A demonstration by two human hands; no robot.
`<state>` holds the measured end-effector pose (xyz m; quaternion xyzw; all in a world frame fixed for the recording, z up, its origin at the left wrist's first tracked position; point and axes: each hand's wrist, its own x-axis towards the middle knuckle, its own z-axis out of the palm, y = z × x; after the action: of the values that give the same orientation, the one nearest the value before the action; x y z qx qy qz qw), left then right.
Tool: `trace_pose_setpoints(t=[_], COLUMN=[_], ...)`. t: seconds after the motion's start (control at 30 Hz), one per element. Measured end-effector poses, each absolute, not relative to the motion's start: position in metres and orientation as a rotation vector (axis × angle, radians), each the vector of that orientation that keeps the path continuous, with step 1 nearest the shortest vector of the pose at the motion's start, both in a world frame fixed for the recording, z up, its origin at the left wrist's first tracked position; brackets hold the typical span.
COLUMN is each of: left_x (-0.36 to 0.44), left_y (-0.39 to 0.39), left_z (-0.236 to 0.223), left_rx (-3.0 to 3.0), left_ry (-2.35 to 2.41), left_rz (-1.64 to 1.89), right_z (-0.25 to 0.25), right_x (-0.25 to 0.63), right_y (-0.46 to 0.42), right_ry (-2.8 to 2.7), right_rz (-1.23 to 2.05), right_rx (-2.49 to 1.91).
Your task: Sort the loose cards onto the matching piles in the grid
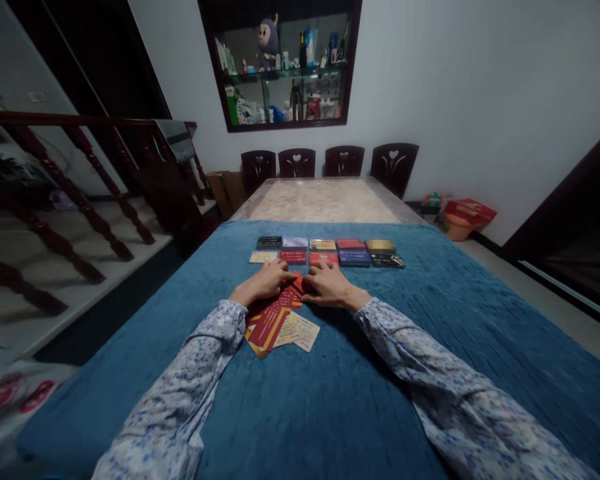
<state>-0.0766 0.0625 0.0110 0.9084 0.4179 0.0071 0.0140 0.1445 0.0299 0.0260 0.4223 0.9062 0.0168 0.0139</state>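
A loose fan of cards in red, gold and cream (274,320) lies on the blue cloth (300,400). My left hand (269,280) rests over the upper part of the fan, fingers curled onto a red card (297,285). From the other side my right hand (329,285) has its bent fingers and thumb at the same card. Just beyond the hands stand two rows of card stacks, among them a red stack (324,259), a blue stack (355,258), a black stack (387,261) and a cream stack (263,257). The fingertips partly cover the red card.
Past the cloth, a pale tabletop (330,200) reaches toward several dark chairs (345,161). A wooden railing (80,121) runs along the left. Beside the right wall sit a red bag (473,210) and an orange bin (457,229).
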Motion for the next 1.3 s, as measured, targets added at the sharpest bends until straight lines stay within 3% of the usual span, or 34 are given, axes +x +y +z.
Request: trace_pose_setpoints(t=[1.3], left_x=[-0.080], left_y=[0.066], left_z=[0.010], left_rx=[2.813], left_ry=[1.248], left_rz=[0.223], right_z=[0.021], right_x=[0.156], right_y=[0.046], right_ry=[2.914], right_rz=[0.153], right_rx=[1.150])
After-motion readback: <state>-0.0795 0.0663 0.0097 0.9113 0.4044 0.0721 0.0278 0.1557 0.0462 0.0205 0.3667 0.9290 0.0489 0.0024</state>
